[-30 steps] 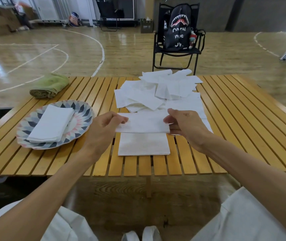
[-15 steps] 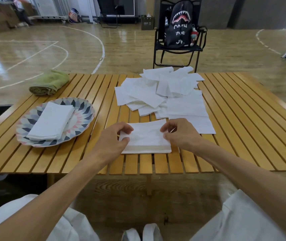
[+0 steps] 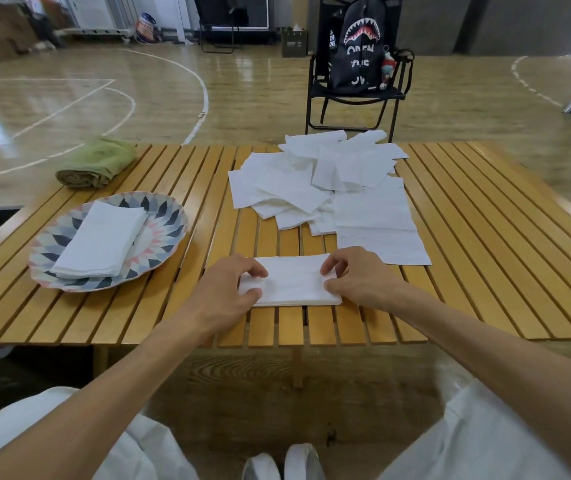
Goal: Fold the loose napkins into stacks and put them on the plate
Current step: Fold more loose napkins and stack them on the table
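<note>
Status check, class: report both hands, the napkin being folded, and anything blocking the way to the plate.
Both hands, left and right, pinch the folded white paper napkin at its ends. It lies flat on the slatted wooden table. Nothing blocks the patterned plate.

slatted table [image 3: 485,244], plate [image 3: 169,216], napkins [image 3: 312,181], towel [image 3: 98,161]

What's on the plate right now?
A stack of folded white napkins lies across the plate, left of its centre. How many sheets it holds cannot be counted, and the pattern beneath it is covered. Nothing else shows on the plate.
</note>
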